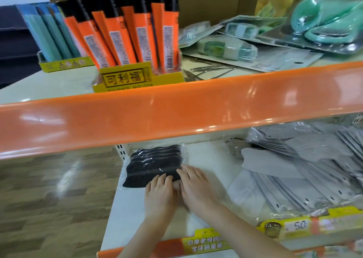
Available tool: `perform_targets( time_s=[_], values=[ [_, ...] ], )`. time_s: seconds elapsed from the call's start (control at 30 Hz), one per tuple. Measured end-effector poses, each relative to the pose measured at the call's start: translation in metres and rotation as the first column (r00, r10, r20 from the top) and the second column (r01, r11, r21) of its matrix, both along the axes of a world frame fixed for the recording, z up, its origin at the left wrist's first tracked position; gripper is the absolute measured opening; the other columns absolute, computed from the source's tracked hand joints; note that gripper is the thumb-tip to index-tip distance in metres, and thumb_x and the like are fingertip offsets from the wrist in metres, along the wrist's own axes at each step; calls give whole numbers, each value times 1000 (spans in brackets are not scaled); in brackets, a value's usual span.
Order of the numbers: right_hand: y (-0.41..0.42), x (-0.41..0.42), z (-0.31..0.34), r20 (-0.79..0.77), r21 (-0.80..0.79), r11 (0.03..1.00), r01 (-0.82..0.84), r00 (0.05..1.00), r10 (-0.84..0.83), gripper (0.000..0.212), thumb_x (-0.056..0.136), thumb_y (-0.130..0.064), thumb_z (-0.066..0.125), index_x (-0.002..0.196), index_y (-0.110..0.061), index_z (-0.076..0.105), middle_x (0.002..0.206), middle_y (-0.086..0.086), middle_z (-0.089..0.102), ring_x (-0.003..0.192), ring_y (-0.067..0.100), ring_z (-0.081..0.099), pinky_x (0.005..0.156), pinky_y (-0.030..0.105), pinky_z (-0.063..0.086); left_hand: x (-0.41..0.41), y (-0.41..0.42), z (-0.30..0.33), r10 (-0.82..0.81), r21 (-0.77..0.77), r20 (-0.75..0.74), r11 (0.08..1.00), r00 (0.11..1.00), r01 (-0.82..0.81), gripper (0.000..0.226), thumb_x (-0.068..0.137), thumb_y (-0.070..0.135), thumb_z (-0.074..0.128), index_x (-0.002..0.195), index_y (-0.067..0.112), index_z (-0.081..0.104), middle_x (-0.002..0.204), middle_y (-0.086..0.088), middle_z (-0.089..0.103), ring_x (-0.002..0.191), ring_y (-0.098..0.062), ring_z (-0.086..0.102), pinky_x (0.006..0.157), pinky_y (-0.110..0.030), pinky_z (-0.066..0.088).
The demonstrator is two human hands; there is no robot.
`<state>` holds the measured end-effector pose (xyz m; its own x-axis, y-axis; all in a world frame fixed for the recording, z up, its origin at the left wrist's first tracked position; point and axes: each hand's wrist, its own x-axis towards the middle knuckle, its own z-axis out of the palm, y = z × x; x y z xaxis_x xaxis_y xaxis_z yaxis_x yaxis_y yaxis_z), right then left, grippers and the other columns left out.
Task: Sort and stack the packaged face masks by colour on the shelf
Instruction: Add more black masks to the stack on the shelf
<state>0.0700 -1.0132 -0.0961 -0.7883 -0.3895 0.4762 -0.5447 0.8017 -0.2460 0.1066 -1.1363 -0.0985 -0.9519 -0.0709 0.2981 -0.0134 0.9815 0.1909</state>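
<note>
A fanned stack of black packaged face masks (155,162) lies at the left end of the lower white shelf (208,155). My left hand (160,194) and my right hand (196,187) rest side by side on the near edge of that black stack, fingers laid flat on the clear wrapping. To the right, several grey packaged masks (306,171) lie in a loose, overlapping spread across the same shelf.
An orange shelf edge (176,110) of the upper shelf overhangs the lower one. Above it stand orange-and-black lighters in a yellow box (137,78), blue lighters (51,31) to the left, and green packaged goods (225,45) to the right. A price tag strip (298,226) lines the lower front.
</note>
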Motion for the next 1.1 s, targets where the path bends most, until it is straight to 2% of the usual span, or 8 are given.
perform_targets(
  time_s=[0.07,0.13,0.33,0.63,0.73,0.8,0.9,1.1],
  values=[
    [16,2,1,18,-20,1000,19,1000,-19,37,75,-29,42,95,-25,72,103,-7,67,95,12,65,85,24,51,2,20,5,-54,35,-41,998,998,56,33,73,26,41,79,17,72,85,2,71,83,-22,68,70,-31,51],
    [35,6,1,9,-30,998,63,998,-62,38,74,-31,37,89,-27,71,102,-7,68,94,13,65,85,25,52,2,41,5,-98,48,-81,994,992,102,30,72,26,41,77,17,70,81,4,69,78,-21,67,65,-29,49],
    [109,17,-5,-96,-103,989,109,988,-119,27,77,-24,45,86,-18,71,96,0,67,87,22,64,82,31,47,-2,110,8,-163,95,-96,980,982,172,25,68,25,40,74,21,64,72,5,64,65,-22,63,51,-31,47],
    [199,27,4,-154,-71,956,284,944,-292,30,74,-24,43,92,-17,66,102,4,64,93,24,60,80,34,49,-3,205,17,-238,114,-38,964,971,240,28,69,28,39,75,24,65,73,8,64,64,-19,63,50,-27,47],
    [229,25,0,-121,40,931,362,927,-356,37,64,-21,58,99,-13,68,111,10,63,101,29,60,84,40,50,-4,231,15,-203,82,28,976,979,200,28,64,29,38,73,22,63,72,5,62,63,-21,62,47,-32,47],
    [246,23,-2,-74,122,920,372,928,-366,54,53,-20,77,105,-12,67,118,13,61,106,32,59,88,46,52,-5,243,13,-149,54,72,988,986,145,35,62,29,36,76,17,65,77,1,64,67,-25,63,49,-35,49],
    [265,22,-2,-40,171,926,336,942,-334,70,48,-29,86,111,-10,61,120,16,59,106,34,60,86,48,53,-7,256,12,-82,74,131,995,988,72,43,60,29,33,79,11,67,81,-4,67,71,-29,64,51,-38,50],
    [279,14,-7,-54,157,935,319,948,-314,55,57,-31,83,104,-5,67,103,14,66,93,31,66,76,40,57,-13,261,11,-66,174,193,984,979,32,38,63,27,35,79,9,65,77,-5,65,66,-30,63,50,-36,52]
  ],
)
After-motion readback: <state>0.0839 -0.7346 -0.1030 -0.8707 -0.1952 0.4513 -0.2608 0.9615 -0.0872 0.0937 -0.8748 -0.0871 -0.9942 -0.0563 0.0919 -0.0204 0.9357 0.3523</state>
